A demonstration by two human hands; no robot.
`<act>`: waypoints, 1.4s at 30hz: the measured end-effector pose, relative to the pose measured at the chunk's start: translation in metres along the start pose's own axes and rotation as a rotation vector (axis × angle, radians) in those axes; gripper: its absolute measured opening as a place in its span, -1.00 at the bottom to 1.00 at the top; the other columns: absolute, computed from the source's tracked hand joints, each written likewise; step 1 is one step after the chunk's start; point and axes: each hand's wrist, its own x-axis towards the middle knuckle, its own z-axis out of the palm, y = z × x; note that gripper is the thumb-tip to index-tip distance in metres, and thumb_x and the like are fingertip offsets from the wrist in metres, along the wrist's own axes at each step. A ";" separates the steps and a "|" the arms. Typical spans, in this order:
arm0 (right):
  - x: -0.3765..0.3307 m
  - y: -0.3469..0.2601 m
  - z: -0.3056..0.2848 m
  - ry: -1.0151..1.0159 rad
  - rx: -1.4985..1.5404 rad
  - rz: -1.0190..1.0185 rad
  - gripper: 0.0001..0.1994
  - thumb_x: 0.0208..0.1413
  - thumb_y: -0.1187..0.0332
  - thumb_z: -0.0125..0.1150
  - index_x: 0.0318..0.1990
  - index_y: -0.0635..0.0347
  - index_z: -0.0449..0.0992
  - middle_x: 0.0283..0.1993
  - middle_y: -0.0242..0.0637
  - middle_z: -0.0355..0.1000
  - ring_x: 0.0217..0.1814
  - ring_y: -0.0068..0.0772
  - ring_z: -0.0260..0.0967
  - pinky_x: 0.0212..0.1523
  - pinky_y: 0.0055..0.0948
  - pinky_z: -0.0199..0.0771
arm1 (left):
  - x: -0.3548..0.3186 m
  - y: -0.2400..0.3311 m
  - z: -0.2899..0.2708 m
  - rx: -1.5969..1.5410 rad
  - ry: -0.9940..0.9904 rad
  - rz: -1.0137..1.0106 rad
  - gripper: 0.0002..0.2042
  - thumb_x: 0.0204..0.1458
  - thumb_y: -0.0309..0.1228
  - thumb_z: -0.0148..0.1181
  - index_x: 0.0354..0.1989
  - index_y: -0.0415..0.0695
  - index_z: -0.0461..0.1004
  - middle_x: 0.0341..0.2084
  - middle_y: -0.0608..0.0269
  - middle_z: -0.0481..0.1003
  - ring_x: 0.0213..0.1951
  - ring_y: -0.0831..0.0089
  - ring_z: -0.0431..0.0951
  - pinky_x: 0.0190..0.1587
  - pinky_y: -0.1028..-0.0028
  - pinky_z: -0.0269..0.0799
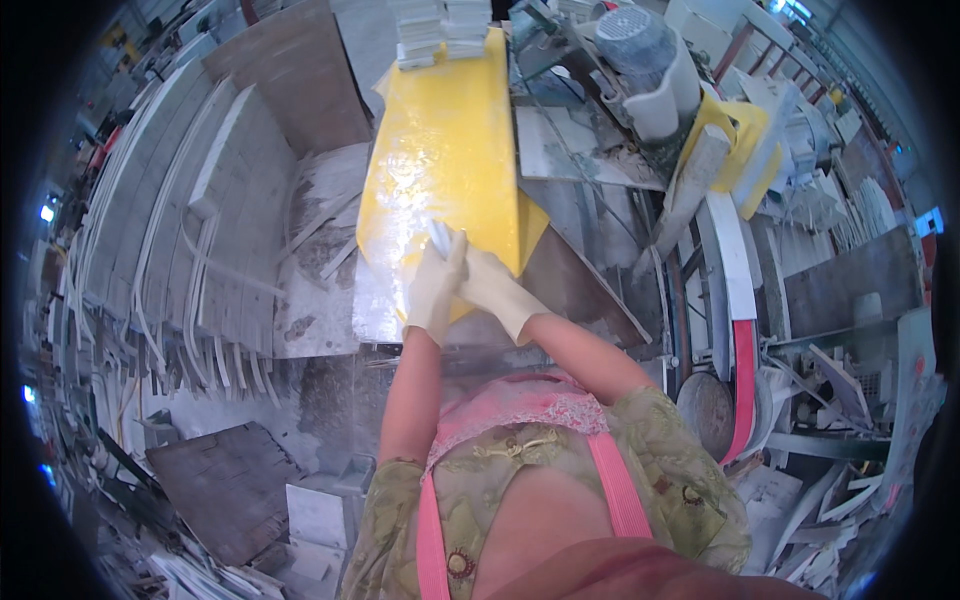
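Both of my hands wear cream rubber gloves and meet over the near end of a bench covered with a wet, glossy yellow sheet (440,130). A small pale grey-white piece (439,236) sticks up from between the fingers; its exact kind is hard to make out. My left hand (432,287) is closed round it from the left side. Against it, my right hand (492,290) comes in from the right with its fingers closed at the same piece, their tips partly hidden behind the left hand. Below the hands, the sheet's near edge meets a wet whitish surface (378,305).
Stacks of white strips (440,35) stand on the sheet's far end. Tall stacked pale slabs (220,200) line the left. A motor (640,60) and a dusty post (685,190) stand to the right. A dark board (228,490) lies low on the left.
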 end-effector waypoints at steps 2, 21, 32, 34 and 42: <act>-0.013 0.017 -0.009 -0.054 0.232 -0.219 -0.43 0.12 0.14 0.29 0.26 0.13 0.39 0.12 0.09 0.50 0.17 0.10 0.46 0.13 -0.16 0.47 | 0.002 -0.009 0.013 -0.087 0.085 -0.006 -0.17 0.07 0.09 0.21 0.30 -0.43 0.25 0.08 -0.40 0.47 0.15 -0.12 0.51 0.20 0.20 0.37; -0.301 0.436 -0.278 0.581 -0.789 -0.020 -0.12 -0.16 0.36 0.47 0.42 0.21 0.22 0.45 -0.04 0.21 0.52 -0.03 0.10 0.47 -0.12 0.07 | 0.032 -0.021 0.059 0.501 0.282 0.039 -0.37 0.19 -0.01 0.02 0.23 -0.32 0.32 0.04 -0.40 0.48 0.03 -0.23 0.53 0.10 -0.06 0.38; -0.268 0.409 -0.299 0.599 -0.815 0.278 -0.43 0.23 0.23 0.19 0.35 0.30 0.31 0.42 0.02 0.26 0.43 -0.03 0.22 0.45 -0.18 0.09 | -0.014 0.033 0.071 0.271 0.406 0.032 -0.68 0.12 -0.32 -0.03 -0.04 -0.24 0.41 -0.17 -0.28 0.55 -0.05 -0.19 0.55 0.04 0.06 0.38; -0.258 0.402 -0.309 0.550 -0.998 0.128 -0.39 0.17 0.27 0.26 0.36 0.28 0.30 0.42 -0.01 0.27 0.44 -0.05 0.22 0.45 -0.19 0.10 | -0.015 0.034 0.070 0.279 0.436 0.038 -0.69 0.04 -0.42 0.00 -0.06 -0.31 0.42 -0.19 -0.28 0.57 -0.07 -0.20 0.57 0.03 0.08 0.41; -0.213 0.407 -0.308 0.284 -1.203 0.347 -0.22 0.04 0.49 0.21 0.47 0.24 0.09 0.56 -0.13 0.04 0.61 -0.19 -0.06 0.50 -0.19 0.02 | -0.015 0.026 0.066 0.199 0.399 0.042 -0.70 0.19 -0.27 -0.03 -0.04 -0.23 0.37 -0.17 -0.29 0.53 -0.07 -0.20 0.52 -0.01 0.05 0.38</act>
